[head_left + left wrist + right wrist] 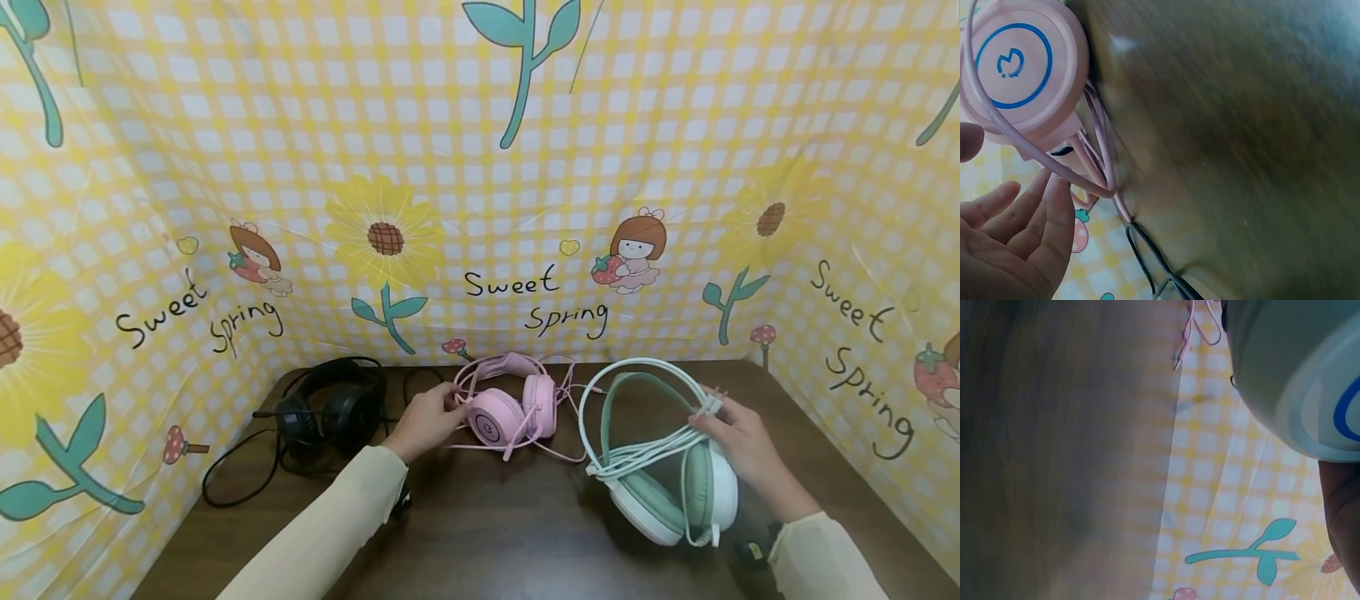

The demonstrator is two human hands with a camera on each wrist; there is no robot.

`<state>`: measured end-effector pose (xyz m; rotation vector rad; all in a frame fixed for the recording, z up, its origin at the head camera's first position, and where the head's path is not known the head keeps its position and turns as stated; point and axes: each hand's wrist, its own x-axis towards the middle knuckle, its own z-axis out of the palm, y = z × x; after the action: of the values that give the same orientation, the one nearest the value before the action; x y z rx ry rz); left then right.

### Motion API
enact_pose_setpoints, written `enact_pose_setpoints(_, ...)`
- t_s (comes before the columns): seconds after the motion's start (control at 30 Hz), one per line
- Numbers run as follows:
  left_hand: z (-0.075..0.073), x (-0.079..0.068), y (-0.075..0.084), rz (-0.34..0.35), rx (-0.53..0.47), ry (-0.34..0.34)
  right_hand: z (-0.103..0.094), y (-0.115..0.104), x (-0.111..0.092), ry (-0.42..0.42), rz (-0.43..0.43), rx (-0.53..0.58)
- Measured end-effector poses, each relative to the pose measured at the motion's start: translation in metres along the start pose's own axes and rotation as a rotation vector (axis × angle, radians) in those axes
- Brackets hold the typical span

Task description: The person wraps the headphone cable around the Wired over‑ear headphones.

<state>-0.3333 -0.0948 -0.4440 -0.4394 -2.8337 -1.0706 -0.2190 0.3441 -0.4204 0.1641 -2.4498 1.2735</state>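
Pink headphones [491,417] stand near the back of the brown table, their cable looped around them. At their left side is my left hand [427,422]. In the left wrist view its fingers [1050,212] are fairly straight and reach the thin pink band, with the thumb apart from them. My right hand [742,442] holds white headphones with green pads [651,504] at the right, gripping the band's side together with the bundled white cable [660,448]. These headphones are tilted, and one ear cup [1310,381] covers much of that hand in the right wrist view.
Black headphones [352,412] with a loose cable [225,505] lie on the table [510,525] at the left. A yellow checked cloth [480,192] encloses the back and sides. The pink cable's plug [596,390] lies close to the white headphones.
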Motion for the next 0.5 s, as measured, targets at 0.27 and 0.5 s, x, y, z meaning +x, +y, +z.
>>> enact_pose_setpoints(0.27,0.0,0.005,-0.004,-0.045,0.03,-0.006,-0.014,0.009,0.011,-0.014,0.055,-0.035)
enact_pose_setpoints(0.5,0.002,0.008,-0.006,-0.048,0.033,-0.005,-0.026,0.02,0.021,0.015,0.103,-0.098)
